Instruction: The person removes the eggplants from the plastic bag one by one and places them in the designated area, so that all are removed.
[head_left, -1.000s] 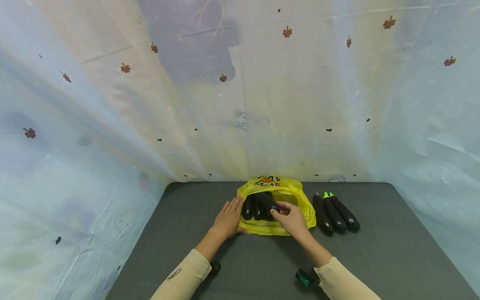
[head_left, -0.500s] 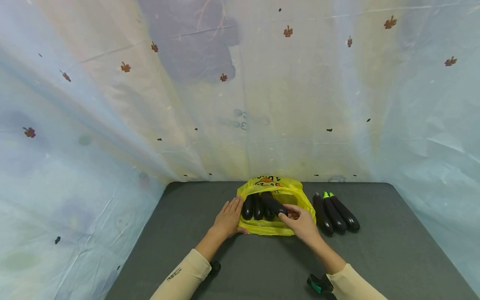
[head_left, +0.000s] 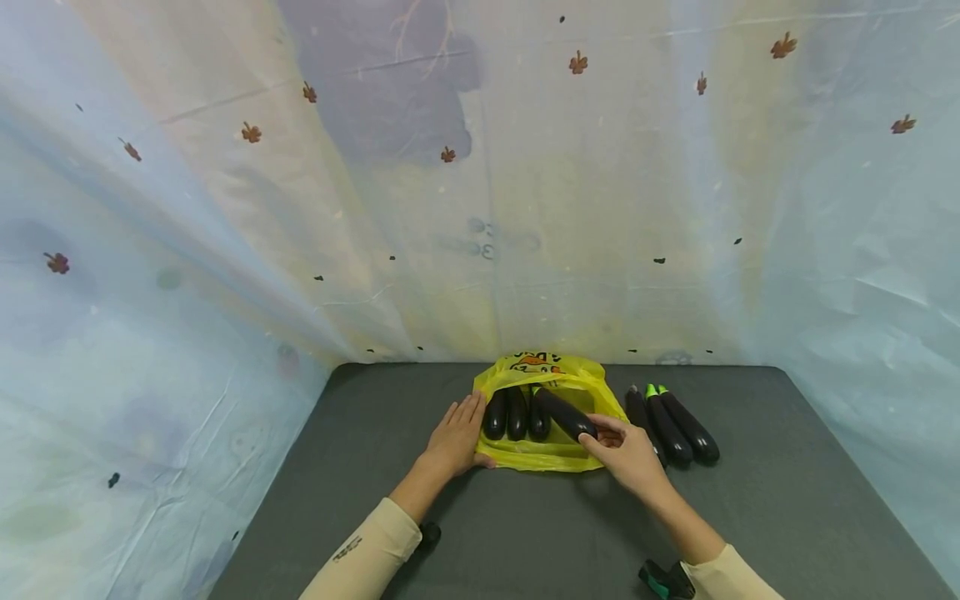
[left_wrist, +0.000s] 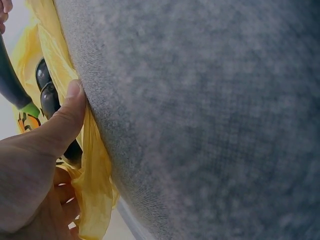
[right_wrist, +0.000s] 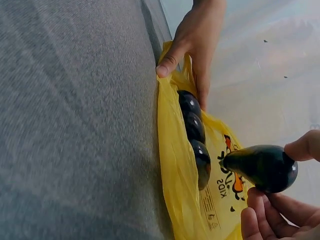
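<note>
My right hand (head_left: 628,457) pinches the blunt end of a dark eggplant (head_left: 567,415) between thumb and fingers. That eggplant slants over the mouth of a yellow plastic bag (head_left: 525,461), its green stem end pointing back into it. In the right wrist view the held eggplant (right_wrist: 272,167) hangs apart from three others (right_wrist: 194,127) lying side by side in the bag's left part. My left hand (head_left: 453,437) rests along the bag's left side with straight fingers. Its thumb (left_wrist: 70,112) presses the front rim in the left wrist view.
Three more eggplants (head_left: 678,429) lie together on the grey table (head_left: 517,533) just right of the bag, the leftmost partly behind my right hand. A patterned plastic sheet (head_left: 570,208) hangs behind the table and down its sides.
My right hand has moved right and slightly nearer with the eggplant, drawing it away from the others in the bag, which now show more fully. The left hand stays put.
</note>
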